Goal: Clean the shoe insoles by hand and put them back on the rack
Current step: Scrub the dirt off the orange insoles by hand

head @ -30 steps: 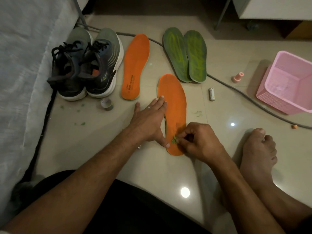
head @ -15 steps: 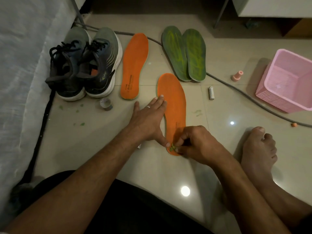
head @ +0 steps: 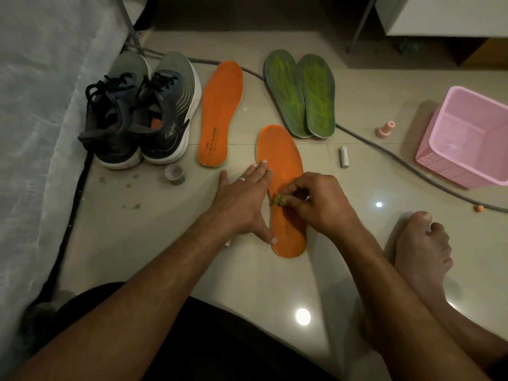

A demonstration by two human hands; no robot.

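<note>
Near orange insole (head: 280, 160): left hand (head: 242, 204) flat, pinning its edge. Right hand (head: 316, 202) pinching green residue (head: 279, 200) (peel slowly, low angle, keeping insole pressed).

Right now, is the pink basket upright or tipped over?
Tipped. The pink basket lies on its side on the floor, its open mouth facing the camera; nothing shows inside.

Both forearms are showing bare, no sleeves reaching them. The left hand (head: 242, 204) is wearing a thin silver ring (head: 241, 179); the right hand (head: 316, 204) is going without. Dark shorts (head: 192, 339) are covering the lap, and one foot (head: 423, 248) is going barefoot.
</note>
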